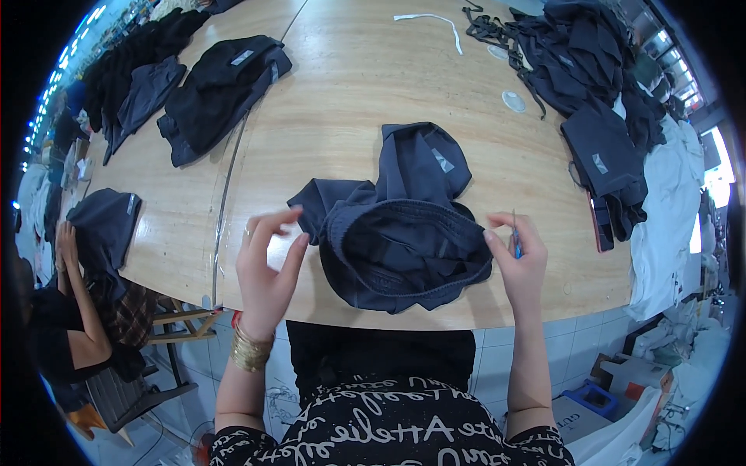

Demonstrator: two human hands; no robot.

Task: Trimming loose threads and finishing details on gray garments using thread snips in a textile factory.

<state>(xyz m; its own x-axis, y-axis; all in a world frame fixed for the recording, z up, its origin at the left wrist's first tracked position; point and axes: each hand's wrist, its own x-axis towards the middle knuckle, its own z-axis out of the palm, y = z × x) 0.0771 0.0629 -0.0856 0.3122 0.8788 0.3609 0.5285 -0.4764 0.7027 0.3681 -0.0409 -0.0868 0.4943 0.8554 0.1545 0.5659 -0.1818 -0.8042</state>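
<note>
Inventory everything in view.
Table: 1, light wood, centre
Waistband garment: 1, dark, table's near side
Tool: 1, blue, right hand
Other garments: several, dark, left and right
Strip: 1, white, far side
Discs: 2, pale, far right
Cloth: count unclear, white, right
Nearby person: 1, dark top, left
Seating: count unclear, dark, lower left
Boxes: count unclear, mixed, lower right
Bracelet: 1, gold, left wrist
Left hand: 1, open, garment's left
Right hand: 1, bare, garment's right

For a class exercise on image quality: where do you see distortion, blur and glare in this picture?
Head view: the table bows along its near edge, a fisheye bend; head view: the left hand looks blurred, while the dark garment appears sharper; head view, far right: a bright opening glares white.
</note>
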